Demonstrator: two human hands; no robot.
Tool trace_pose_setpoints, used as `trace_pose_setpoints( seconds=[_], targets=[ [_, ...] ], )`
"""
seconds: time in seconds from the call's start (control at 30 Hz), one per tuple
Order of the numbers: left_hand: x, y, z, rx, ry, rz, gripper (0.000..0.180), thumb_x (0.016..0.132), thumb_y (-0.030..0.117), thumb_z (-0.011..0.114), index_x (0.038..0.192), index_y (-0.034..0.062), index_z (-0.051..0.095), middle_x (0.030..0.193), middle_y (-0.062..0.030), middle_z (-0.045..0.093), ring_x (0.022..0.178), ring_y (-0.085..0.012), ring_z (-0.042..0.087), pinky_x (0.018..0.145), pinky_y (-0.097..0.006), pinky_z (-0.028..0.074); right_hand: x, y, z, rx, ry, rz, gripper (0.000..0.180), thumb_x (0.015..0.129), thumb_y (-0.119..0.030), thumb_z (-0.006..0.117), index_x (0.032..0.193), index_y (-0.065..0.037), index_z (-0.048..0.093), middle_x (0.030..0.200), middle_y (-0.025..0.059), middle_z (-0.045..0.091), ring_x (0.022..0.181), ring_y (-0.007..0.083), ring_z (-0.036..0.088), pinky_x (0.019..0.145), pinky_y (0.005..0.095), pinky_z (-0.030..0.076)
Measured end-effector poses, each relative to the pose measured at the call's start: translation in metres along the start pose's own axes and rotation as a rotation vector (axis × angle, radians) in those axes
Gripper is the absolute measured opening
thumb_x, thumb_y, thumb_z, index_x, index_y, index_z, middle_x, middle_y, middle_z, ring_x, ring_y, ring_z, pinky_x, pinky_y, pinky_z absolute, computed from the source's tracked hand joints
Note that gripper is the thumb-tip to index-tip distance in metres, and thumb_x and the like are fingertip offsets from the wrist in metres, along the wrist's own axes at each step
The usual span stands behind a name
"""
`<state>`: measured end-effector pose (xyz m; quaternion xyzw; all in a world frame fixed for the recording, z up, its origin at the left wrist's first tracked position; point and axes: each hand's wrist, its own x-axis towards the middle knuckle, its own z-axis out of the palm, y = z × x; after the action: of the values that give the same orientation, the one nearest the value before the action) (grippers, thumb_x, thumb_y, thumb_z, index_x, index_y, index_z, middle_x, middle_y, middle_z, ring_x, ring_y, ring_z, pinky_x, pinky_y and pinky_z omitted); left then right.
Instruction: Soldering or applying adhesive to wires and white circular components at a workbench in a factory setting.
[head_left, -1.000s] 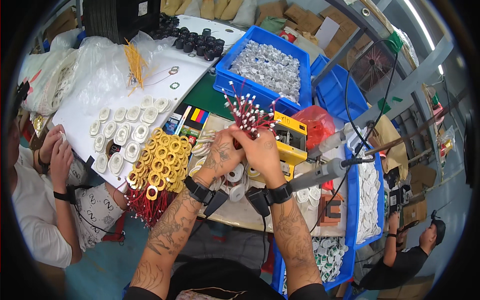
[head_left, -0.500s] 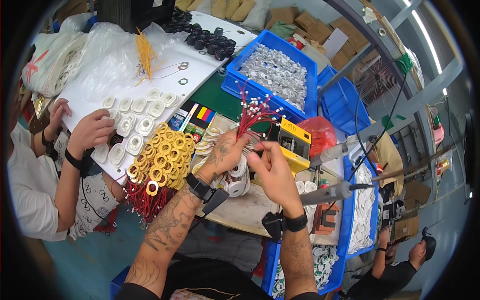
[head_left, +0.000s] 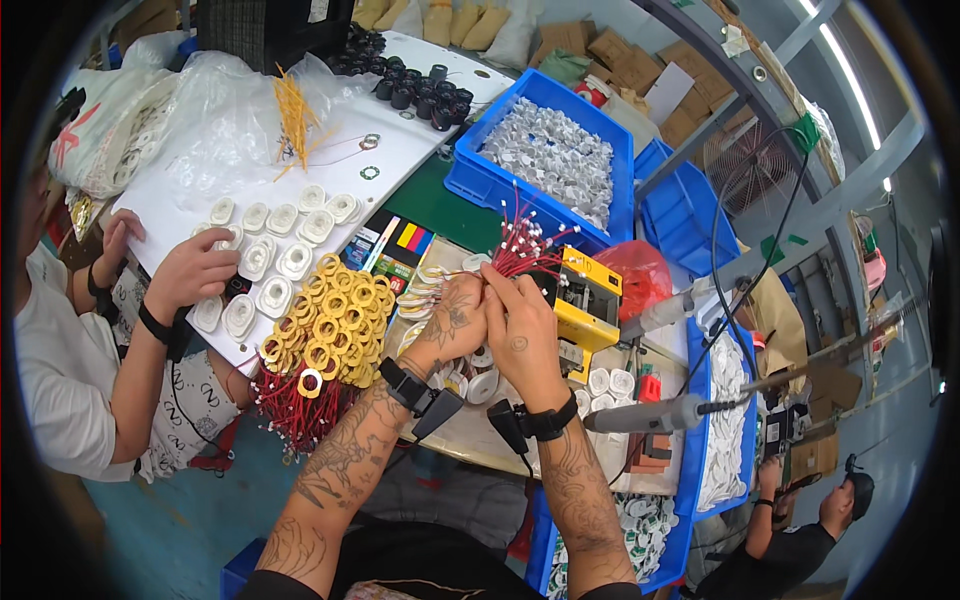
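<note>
A bundle of red wires (head_left: 525, 245) with small white connectors fans out just beyond my two hands. My left hand (head_left: 458, 318) is closed around the near end of the bundle. Up against it, my right hand (head_left: 524, 335) has its fingers pressed together at the wires; what lies between them is hidden. Beneath and beside my hands are white oval parts with leads (head_left: 428, 290) and round white pieces (head_left: 482, 386). Just right of the wires stands a yellow machine (head_left: 585, 310). To the left lies a heap of yellow rings (head_left: 335, 320) with red wires hanging below.
A blue bin (head_left: 460, 185) of small white parts stands beyond my hands. Soldering-iron-like grey handles (head_left: 650, 414) jut in from the right. At left, a co-worker's hand (head_left: 195, 268) touches white oval parts (head_left: 258, 258) on the white table (head_left: 400, 160). Another blue bin (head_left: 686, 530) sits below right.
My right hand has moved left and come against my left hand, its fingers closing at the wires. The wire bundle now leans further right. The co-worker's hand has shifted slightly.
</note>
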<state>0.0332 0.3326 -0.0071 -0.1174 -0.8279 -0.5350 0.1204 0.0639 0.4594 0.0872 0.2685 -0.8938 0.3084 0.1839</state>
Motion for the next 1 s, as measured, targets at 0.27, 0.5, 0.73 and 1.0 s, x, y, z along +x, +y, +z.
trace_pose_setpoints(
  seconds=[0.27,0.5,0.73,1.0],
  targets=[
    [-0.008,0.003,-0.013,-0.008,-0.059,0.033,0.031,0.106,0.02,0.053,0.118,-0.0067,0.062,0.116,-0.0253,0.062,0.111,-0.0428,0.06,0.098,-0.048,0.047,0.007,0.01,-0.005,0.104,-0.067,0.026,0.032,0.102,-0.006,0.061,0.132,-0.002,0.071,0.091,0.0212,0.06,0.087,0.0415,0.064,0.079,0.0473,0.051],
    [-0.01,-0.016,-0.02,0.016,-0.066,0.333,0.021,0.097,0.01,0.054,0.113,-0.0024,0.062,0.109,-0.0213,0.06,0.108,-0.0407,0.059,0.095,-0.048,0.047,0.012,0.014,-0.002,0.104,-0.099,0.003,0.035,0.103,-0.002,0.059,0.136,-0.004,0.07,0.089,0.0177,0.061,0.082,0.0347,0.062,0.075,0.041,0.05],
    [-0.009,0.004,-0.01,0.075,0.034,0.196,0.018,0.096,0.01,0.051,0.105,-0.0006,0.062,0.107,-0.0235,0.06,0.106,-0.0431,0.058,0.094,-0.051,0.047,0.003,0.014,-0.002,-0.097,-0.133,-0.2,0.056,0.099,0.002,0.055,0.154,-0.002,0.049,0.098,0.0216,0.063,0.088,0.0432,0.063,0.082,0.0485,0.052],
    [-0.013,0.0,-0.008,0.028,0.016,0.255,0.035,0.109,0.021,0.04,0.109,-0.0046,0.063,0.105,-0.0252,0.066,0.109,-0.0456,0.058,0.101,-0.051,0.044,0.006,0.011,-0.004,0.04,-0.123,-0.01,0.071,0.1,0.0,0.056,0.165,-0.002,0.027,0.102,0.0314,0.068,0.095,0.049,0.067,0.083,0.0544,0.053]
  ],
)
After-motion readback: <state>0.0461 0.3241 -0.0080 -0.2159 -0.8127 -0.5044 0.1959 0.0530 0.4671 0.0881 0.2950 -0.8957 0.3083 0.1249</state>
